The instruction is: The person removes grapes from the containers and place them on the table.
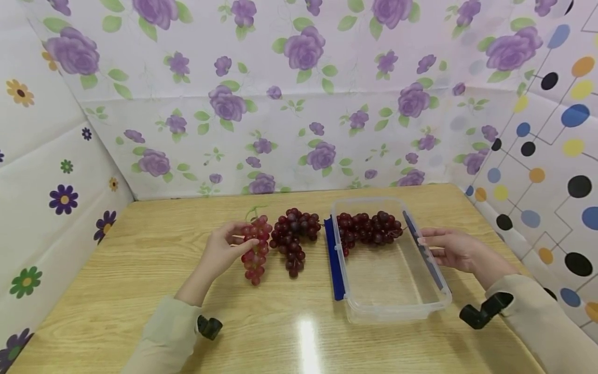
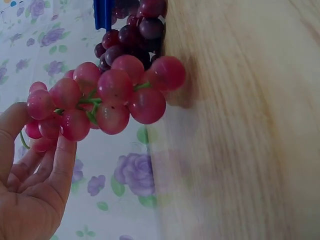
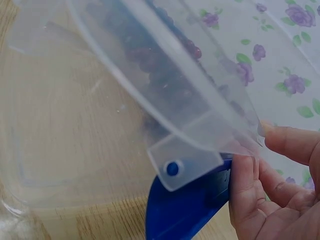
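In the head view my left hand holds a bunch of pinkish-red grapes between thumb and fingers, its green stem pointing away from me. The left wrist view shows the thumb and fingers around the stem end of these grapes. My right hand grips the right side of a clear plastic container without a lid on. Seen from the right wrist, the thumb lies at the rim and the fingers are beside a blue handle. Inside the container, dark red grapes lie at the far end.
Another dark grape bunch lies on the wooden table between the pinkish-red grapes and the container. A second blue handle hangs along the container's left side. Flower-patterned sheeting stands behind the table, with dotted sheeting on the right.
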Available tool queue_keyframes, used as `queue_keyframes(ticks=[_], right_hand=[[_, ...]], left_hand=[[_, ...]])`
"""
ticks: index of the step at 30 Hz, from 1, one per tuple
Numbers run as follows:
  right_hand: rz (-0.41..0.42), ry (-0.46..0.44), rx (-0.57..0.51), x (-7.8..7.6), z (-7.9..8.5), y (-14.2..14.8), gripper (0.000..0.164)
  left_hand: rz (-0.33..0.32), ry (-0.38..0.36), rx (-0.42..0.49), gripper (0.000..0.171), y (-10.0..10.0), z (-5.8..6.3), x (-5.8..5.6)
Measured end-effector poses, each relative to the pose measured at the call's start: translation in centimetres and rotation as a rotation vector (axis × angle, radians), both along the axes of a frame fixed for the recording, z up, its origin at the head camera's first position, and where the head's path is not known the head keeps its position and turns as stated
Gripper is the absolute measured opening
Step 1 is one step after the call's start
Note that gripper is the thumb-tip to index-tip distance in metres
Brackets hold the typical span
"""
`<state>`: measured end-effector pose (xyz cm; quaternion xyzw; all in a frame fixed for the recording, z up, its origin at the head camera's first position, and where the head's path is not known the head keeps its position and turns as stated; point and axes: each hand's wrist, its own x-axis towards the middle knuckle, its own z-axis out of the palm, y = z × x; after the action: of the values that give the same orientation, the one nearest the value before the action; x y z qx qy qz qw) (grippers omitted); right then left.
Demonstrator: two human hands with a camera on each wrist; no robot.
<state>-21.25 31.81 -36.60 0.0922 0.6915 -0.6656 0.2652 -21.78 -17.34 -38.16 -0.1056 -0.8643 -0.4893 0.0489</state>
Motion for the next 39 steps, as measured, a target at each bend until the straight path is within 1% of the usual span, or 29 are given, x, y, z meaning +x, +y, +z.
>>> queue_keyframes(ticks=[3,6,9,13,17,23,30,33,39], right_hand=[[-0.006,-0.005,-0.004,0.0,0.0,0.0,0.016],[-0.003,-0.004,-0.009,0.0,0.0,-0.1,0.018],[0.003,-0.001,-0.012,0.0,0.0,-0.1,0.019],[0.000,-0.003,-0.010,0.0,0.0,0.0,0.015],[0.002,0.000,-0.010,0.0,-0.1,0.1,0.013],[0.010,0.006,-0.017,0.0,-0.2,0.2,0.012],[0.005,0.003,-0.023,0.0,-0.1,0.1,0.013],[0.004,0.002,-0.017,0.1,0.0,0.1,0.015],[0.011,0.001,-0.016,0.1,0.0,0.1,0.014]], left_hand=[[0.012,-0.005,-0.009,0.040,-0.1,-0.4,-0.2],[0.024,-0.017,-0.010,0.039,-0.2,-0.7,-0.4],[0.032,-0.051,-0.009,0.040,-0.3,-0.8,-0.5],[0.038,-0.096,-0.018,0.043,-0.4,-0.7,-0.5],[0.045,-0.092,-0.034,0.041,-0.4,-0.9,-0.8],[0.058,-0.083,-0.041,0.036,-0.4,-1.7,-1.4],[0.086,-0.101,-0.071,0.040,-0.3,-1.8,-1.9],[0.081,-0.109,-0.069,0.041,-0.3,-1.9,-2.3],[0.075,-0.099,-0.056,0.039,-0.2,-2.2,-2.8]])
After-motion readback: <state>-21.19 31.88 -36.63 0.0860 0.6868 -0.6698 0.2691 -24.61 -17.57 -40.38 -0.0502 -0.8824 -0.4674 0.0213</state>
